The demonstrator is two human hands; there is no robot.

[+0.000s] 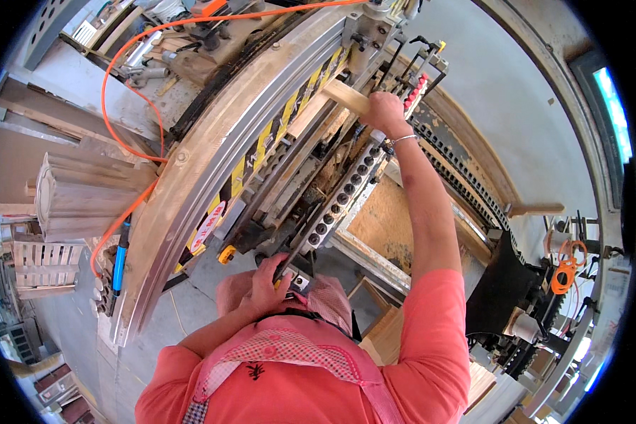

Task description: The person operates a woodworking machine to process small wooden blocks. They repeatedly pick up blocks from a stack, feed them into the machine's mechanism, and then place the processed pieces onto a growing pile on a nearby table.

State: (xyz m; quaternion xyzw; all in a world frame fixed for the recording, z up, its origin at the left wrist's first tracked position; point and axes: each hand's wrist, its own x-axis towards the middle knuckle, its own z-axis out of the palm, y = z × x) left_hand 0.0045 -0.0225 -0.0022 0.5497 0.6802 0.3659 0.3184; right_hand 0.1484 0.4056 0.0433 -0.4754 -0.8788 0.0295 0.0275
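My right hand [387, 113] reaches far forward over a long woodworking machine. Its fingers are closed on one end of a pale wooden board [346, 97], which points left toward the machine's striped edge. Another pale wood piece [309, 119] lies just to the left of that board. Close to my body, my left hand [265, 288] is curled beside the near end of the machine, next to a small metal block [298, 281]. What its fingers grip is partly hidden. Between the hands runs a bar with a row of black round knobs [346, 189].
A curved wooden rail with metal edging [191, 159] borders the machine on the left, crossed by an orange hose [102, 92]. A blue-handled tool [121, 258] hangs there. Right of the machine are a sawdust-covered panel [381, 219], orange scissors [564, 278] and a lit screen [613, 116].
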